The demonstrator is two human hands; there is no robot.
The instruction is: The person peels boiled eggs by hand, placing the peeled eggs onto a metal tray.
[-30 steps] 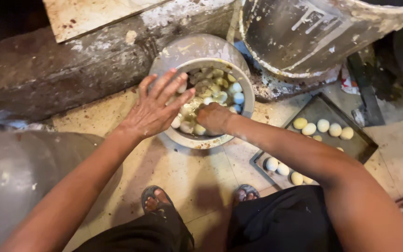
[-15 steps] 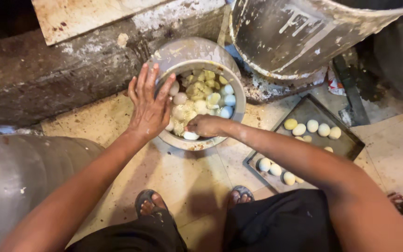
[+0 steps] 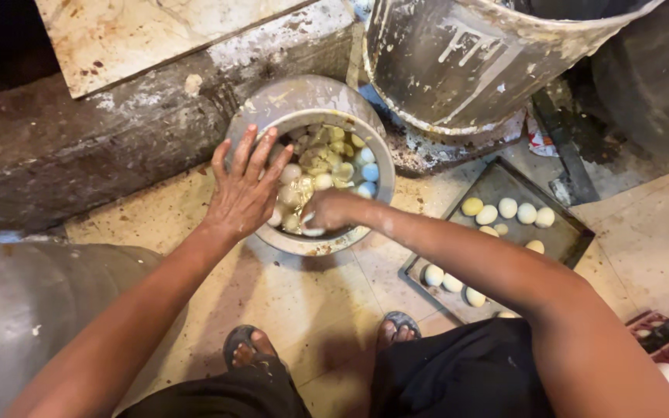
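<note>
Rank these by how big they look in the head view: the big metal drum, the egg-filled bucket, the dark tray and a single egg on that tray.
1. Big metal drum, though the picture's edge cuts it off.
2. Dark tray and egg-filled bucket: these look alike, and the arm hides part of the tray, so I won't rank them.
3. Single egg, smallest.

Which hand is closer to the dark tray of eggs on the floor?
The right hand. It is inside the bucket, on the side facing the dark tray. The left hand rests on the bucket's far rim, farther from the tray.

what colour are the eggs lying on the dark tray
Mostly white to pale cream, one yellowish, seen in the head view: the eggs on the tray.
</note>
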